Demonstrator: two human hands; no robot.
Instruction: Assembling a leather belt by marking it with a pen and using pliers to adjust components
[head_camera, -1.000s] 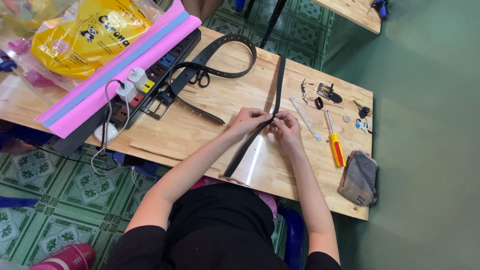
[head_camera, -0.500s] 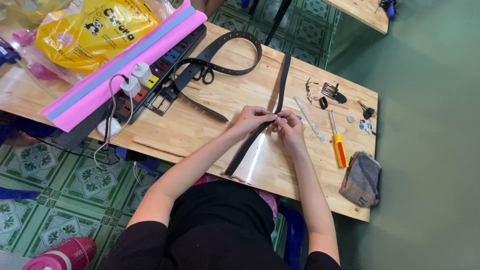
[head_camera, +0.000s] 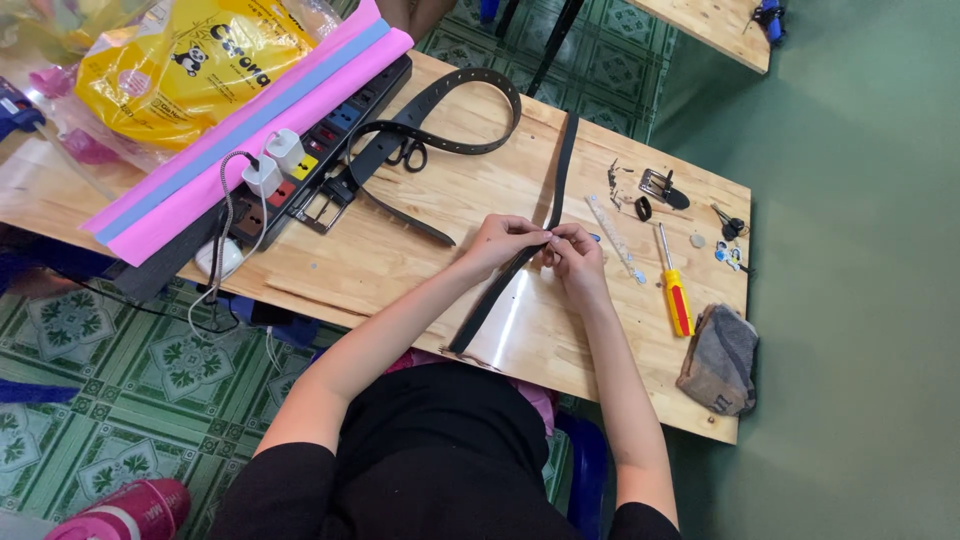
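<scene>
A long black strap lies across the wooden table, running from the far edge to the near edge. My left hand and my right hand pinch it together at its middle, fingertips almost touching. A second black belt with a metal buckle lies curled to the left, with black scissors on it.
A yellow-handled screwdriver, a clear ruler, small metal parts and a grey cloth pouch lie to the right. A power strip with plugs, pink and blue foam sheets and a yellow bag fill the left.
Both hands stay on the strap's middle with only small finger movements. The view has shifted slightly.
</scene>
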